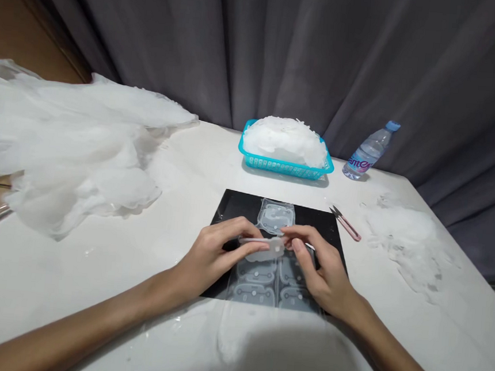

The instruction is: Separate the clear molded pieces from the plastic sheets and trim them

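My left hand (pixel 227 246) pinches a small translucent white molded piece (pixel 275 248), soft and rubbery in look, between thumb and fingers. At its right edge, the fingertips of my right hand (pixel 316 261) are closed on the same piece. Both hands are over a black mat (pixel 239 205). Beneath them lies a clear, flexible molded sheet (pixel 255 293) with several rounded shapes, running past the mat's near edge onto the table. A similar clear molded piece (pixel 276 217) rests on the mat just beyond my fingers. My hands hide part of the sheet.
Pink-handled thread snips (pixel 346 224) lie at the mat's right edge. Behind stands a blue basket (pixel 284 167) heaped with white translucent pieces, beside a water bottle (pixel 369 153). A large pile of translucent sheets (pixel 82 142) covers the left; clear scraps (pixel 411 240) lie right.
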Action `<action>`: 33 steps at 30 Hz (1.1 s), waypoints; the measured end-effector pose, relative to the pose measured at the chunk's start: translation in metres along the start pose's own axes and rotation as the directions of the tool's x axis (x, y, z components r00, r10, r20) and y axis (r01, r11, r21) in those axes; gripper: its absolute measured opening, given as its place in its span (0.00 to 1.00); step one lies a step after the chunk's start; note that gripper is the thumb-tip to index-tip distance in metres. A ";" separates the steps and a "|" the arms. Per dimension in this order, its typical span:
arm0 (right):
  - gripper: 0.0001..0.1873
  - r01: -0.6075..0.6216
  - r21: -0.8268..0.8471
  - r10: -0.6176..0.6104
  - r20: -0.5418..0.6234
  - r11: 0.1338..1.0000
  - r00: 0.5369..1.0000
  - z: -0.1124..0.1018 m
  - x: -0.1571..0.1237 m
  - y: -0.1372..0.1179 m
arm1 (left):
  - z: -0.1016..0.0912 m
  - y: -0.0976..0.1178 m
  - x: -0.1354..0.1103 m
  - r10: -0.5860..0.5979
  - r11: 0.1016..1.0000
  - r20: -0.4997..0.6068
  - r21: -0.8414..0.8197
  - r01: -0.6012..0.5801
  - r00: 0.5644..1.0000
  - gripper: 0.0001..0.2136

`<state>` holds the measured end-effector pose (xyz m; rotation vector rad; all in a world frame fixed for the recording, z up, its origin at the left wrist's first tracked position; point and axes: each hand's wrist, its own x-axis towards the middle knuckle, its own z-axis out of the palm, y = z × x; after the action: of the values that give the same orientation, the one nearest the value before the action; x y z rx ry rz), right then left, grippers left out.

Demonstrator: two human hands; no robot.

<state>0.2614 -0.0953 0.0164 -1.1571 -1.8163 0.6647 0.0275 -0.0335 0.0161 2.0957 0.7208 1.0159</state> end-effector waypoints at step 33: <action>0.11 0.330 -0.193 -0.325 0.055 0.924 0.944 0.000 0.000 -0.007 | -0.002 0.004 -0.001 0.125 0.988 0.077 -0.102 -0.117 0.989 0.07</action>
<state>0.2579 -0.0982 0.0222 -0.9394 -2.0702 0.3062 0.0258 -0.0361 0.0190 2.1043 0.4978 1.0015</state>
